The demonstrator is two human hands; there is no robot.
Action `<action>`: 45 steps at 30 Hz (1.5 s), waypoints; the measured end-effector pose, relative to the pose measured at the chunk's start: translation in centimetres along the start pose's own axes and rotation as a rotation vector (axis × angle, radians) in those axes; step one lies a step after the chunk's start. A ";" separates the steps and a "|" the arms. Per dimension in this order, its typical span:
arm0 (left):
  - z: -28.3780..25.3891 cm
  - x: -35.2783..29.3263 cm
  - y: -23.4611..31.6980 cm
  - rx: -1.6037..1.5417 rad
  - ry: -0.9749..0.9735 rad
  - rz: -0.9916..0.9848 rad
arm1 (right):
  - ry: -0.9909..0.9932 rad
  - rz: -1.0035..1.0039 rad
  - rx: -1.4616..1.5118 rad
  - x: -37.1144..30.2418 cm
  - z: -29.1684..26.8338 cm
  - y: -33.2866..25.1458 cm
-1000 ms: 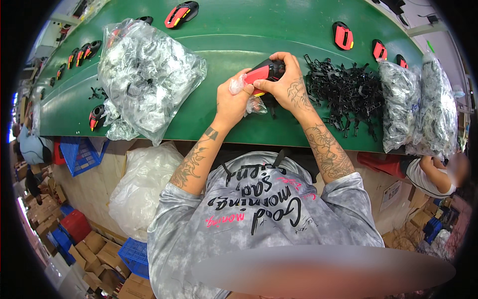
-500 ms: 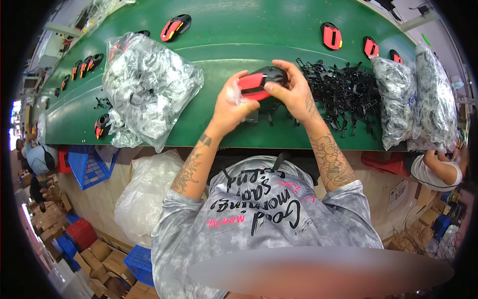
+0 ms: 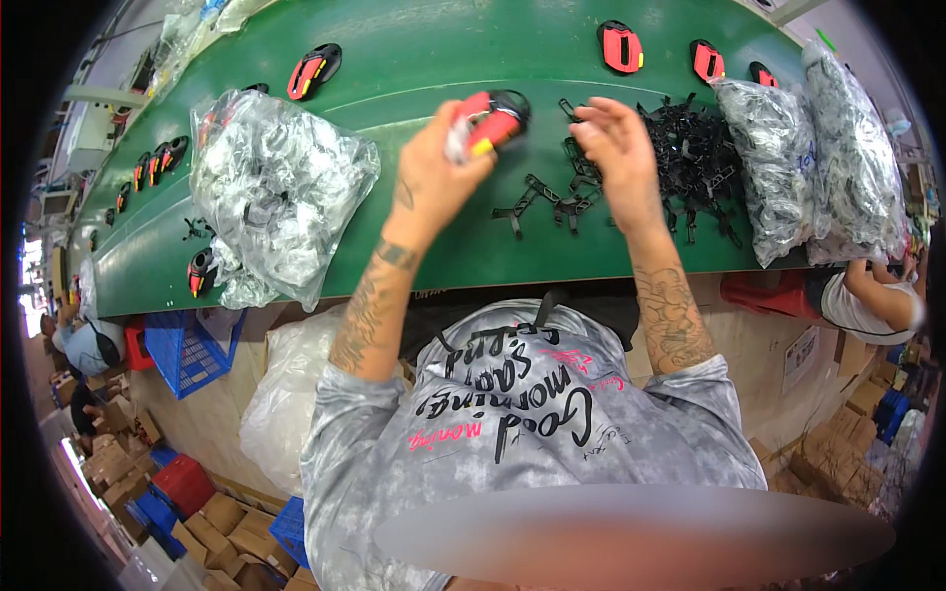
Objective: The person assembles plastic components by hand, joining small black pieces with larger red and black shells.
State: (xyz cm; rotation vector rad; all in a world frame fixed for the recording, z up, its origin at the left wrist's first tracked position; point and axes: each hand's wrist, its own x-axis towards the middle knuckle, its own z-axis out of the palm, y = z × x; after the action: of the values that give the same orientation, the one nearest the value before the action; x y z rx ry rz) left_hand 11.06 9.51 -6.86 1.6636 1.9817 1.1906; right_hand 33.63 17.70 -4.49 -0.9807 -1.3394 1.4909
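My left hand (image 3: 432,169) is closed around a red-and-black oval plastic part (image 3: 499,120) with a small yellow patch, held above the green table. A bit of clear plastic film (image 3: 459,140) shows between the hand and that part. My right hand (image 3: 619,148) has let its fingers part, loosely curled and slightly blurred, with nothing visible in them. It hovers at the left side of a heap of black plastic brackets (image 3: 695,158). Several loose brackets (image 3: 537,194) lie on the table between my two hands.
A large clear bag of parts (image 3: 281,197) lies left on the green table (image 3: 443,251); two filled bags (image 3: 774,167) stand right. Similar red-and-black parts (image 3: 621,47) sit along the far side and left. Below are a blue crate (image 3: 187,350) and cartons. Other people sit at both sides.
My right hand has come off the red-and-black part and moved right, toward the brackets. My left hand has carried the part slightly left and up, turning it. Loose brackets are now uncovered.
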 end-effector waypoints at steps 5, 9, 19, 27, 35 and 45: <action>-0.5 7.0 -6.2 0.344 0.197 -0.159 | -0.088 0.003 -0.051 0.1 -1.3 -1.4; -1.0 6.7 -4.8 0.230 0.249 0.064 | -0.189 0.025 -0.039 -1.0 -1.4 -0.7; -16.4 -6.0 -4.2 0.696 0.354 -0.291 | -0.158 0.040 -0.226 -4.8 -6.9 -0.2; -21.2 -6.6 -11.9 0.841 0.422 -0.286 | -0.368 -0.187 -0.492 -3.4 1.6 -3.1; -19.0 -6.1 -6.7 -0.446 0.646 -0.385 | -0.421 -0.071 -0.366 -3.9 2.2 -3.0; -9.2 -4.8 0.8 -0.511 0.256 -0.232 | -0.490 0.044 -0.239 -1.6 11.1 -1.7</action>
State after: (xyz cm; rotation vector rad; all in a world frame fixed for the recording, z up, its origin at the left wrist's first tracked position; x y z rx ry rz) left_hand 6.76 1.47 -1.97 1.0461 1.7366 1.7013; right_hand 23.72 12.91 -1.64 -0.8202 -1.8887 1.7007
